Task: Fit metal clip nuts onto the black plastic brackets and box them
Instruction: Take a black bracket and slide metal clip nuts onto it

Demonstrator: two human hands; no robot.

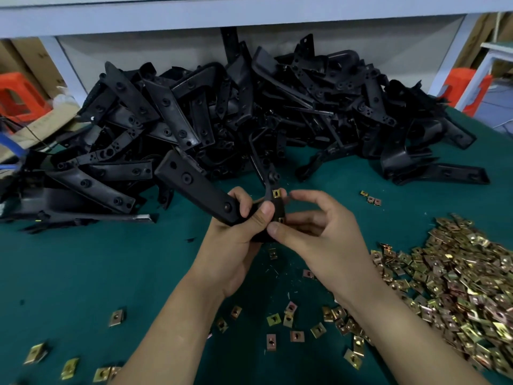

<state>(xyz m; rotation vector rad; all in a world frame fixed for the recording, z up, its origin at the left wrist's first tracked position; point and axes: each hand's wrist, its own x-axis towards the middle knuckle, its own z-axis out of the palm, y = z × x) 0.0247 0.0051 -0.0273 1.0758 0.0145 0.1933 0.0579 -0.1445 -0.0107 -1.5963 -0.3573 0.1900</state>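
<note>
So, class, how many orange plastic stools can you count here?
2. The left stool stands at the far left edge; the right stool stands far right, past the white frame leg. Others may hide behind the bracket pile.

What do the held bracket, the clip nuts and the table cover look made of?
Bracket: likely moulded plastic, matte black, faint sheen, raised bosses. Clip nuts: thin bent sheet metal, yellow-gold plating by its glints. Table cover: dull dark green, perhaps felt or rubber mat.

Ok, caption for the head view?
Left hand grips a bracket while the right hand presses a clip nut onto it; nut pile at right, bracket heap behind.
</note>
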